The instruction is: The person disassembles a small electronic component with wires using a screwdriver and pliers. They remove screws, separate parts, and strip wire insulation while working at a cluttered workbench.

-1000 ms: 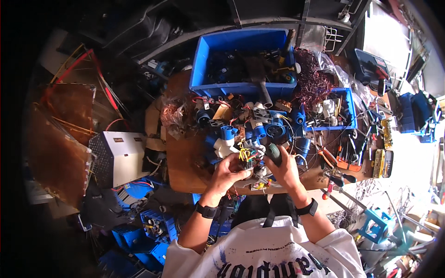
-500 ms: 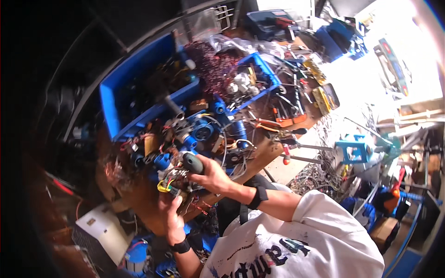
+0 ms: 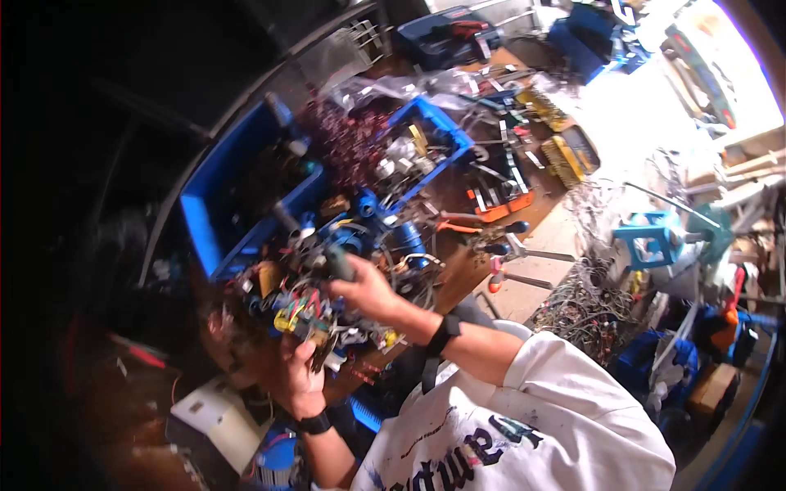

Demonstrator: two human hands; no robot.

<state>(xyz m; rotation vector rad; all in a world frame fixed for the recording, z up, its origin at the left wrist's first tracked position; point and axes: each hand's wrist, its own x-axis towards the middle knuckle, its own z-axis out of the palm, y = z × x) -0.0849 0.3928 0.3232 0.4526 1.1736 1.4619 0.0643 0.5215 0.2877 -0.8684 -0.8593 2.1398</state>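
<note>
My right hand [image 3: 372,293] is closed around a stubby dark green tool handle [image 3: 336,263], blurred by motion; its working end cannot be made out. Below and to the left, my left hand [image 3: 303,378] grips a small electrical part with wires [image 3: 316,334], thumb uppermost. Yellow, red and green wires stick out around it, and its exact edges are lost in the clutter. The handle is held over a heap of cables and connectors [image 3: 360,315] on the wooden workbench [image 3: 471,274]. Blue round plug connectors [image 3: 409,237] lie just beyond my right hand.
Behind the heap stand a large blue bin [image 3: 201,233] and a smaller blue tray [image 3: 446,119] of metal parts. Orange-handled pliers [image 3: 458,222] lie near the bench edge. A tangle of wires [image 3: 585,307] covers the floor at right, near a turquoise stool [image 3: 651,241].
The view has shifted a little. My right hand has moved slightly up and away from the left, with the tool handle still in it. The left hand keeps its grip on the wired part.
</note>
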